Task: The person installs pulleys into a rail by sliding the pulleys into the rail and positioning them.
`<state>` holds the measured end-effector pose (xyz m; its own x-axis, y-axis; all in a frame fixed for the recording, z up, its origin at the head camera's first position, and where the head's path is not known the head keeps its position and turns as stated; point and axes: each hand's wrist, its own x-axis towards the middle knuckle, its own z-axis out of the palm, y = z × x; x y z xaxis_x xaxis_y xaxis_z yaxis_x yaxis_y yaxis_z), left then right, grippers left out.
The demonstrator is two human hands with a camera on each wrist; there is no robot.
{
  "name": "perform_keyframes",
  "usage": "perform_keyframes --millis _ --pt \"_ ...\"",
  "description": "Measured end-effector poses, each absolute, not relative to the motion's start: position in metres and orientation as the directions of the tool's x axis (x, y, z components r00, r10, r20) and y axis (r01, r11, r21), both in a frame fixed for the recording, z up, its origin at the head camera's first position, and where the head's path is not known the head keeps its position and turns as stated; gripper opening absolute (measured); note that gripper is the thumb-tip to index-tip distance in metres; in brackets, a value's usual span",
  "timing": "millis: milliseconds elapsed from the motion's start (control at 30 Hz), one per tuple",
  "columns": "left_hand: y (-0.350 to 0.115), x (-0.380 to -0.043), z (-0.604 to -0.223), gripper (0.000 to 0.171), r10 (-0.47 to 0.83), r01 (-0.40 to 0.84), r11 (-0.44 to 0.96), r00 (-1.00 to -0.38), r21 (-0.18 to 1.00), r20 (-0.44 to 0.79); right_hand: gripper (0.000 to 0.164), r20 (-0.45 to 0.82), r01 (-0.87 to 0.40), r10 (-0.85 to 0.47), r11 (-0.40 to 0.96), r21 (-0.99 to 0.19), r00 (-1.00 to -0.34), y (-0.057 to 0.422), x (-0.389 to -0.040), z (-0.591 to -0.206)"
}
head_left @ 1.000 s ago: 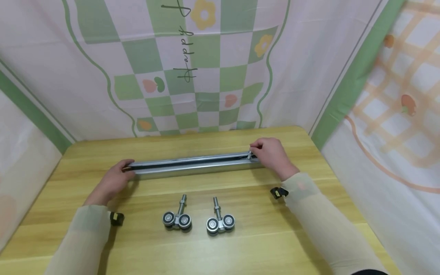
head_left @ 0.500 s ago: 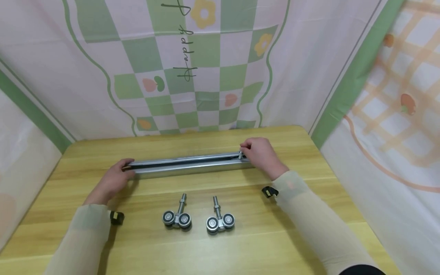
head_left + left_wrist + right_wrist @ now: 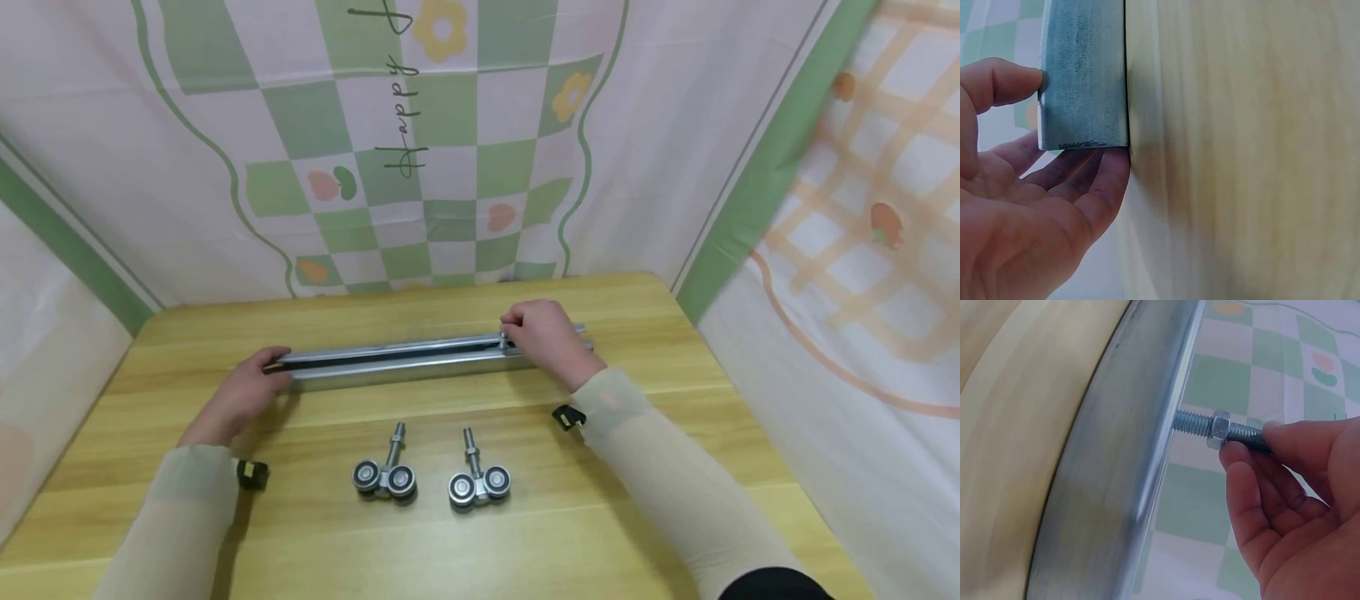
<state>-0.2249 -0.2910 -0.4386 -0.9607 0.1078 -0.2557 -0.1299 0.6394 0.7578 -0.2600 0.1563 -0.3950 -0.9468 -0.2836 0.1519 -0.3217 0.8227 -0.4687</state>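
Note:
A long metal channel rail (image 3: 397, 367) lies across the back of the table, slot facing up. At its left end my left hand (image 3: 243, 390) holds it, thumb on the upper edge in the left wrist view and fingers against the end. My right hand (image 3: 553, 337) pinches a threaded bolt (image 3: 1246, 434) with a hex nut (image 3: 1218, 429) on it. The bolt stands up out of the slot, right of the rail's middle; whatever it joins inside the rail is hidden. Two roller trolleys, a left one (image 3: 385, 477) and a right one (image 3: 479, 485), lie in front.
The wooden table (image 3: 315, 533) ends at a patterned curtain (image 3: 442, 167) hanging close behind the rail. More curtain hangs at both sides. A small black camera (image 3: 252, 475) sits at the left wrist, another black camera (image 3: 568, 417) at the right.
My right hand has slid leftward along the rail with the bolt, uncovering the rail's right end. The left hand stays at the left end, and both loose trolleys have stayed put.

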Motion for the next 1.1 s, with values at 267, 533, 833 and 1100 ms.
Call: perform_keyframes --millis 267,533,833,1100 --pt "-0.291 -0.224 -0.438 0.064 0.102 -0.136 0.642 -0.96 0.754 -0.259 0.017 0.155 -0.366 -0.332 0.828 -0.424 -0.93 0.139 -0.264 -0.395" --pt "-0.29 -0.225 -0.438 0.065 0.09 -0.142 0.64 -0.962 0.756 -0.257 0.016 0.14 -0.393 -0.368 0.835 -0.386 -0.919 0.12 -0.265 -0.393" --pt "-0.289 -0.225 -0.437 0.065 0.085 -0.138 0.653 -0.964 0.744 -0.253 0.019 0.134 -0.43 -0.412 0.82 -0.376 -0.902 0.1 -0.266 -0.39" --pt "-0.29 -0.226 -0.437 0.065 0.092 -0.135 0.651 -0.963 0.747 -0.255 0.02 0.111 -0.484 -0.475 0.811 -0.33 -0.873 0.082 -0.265 -0.385"
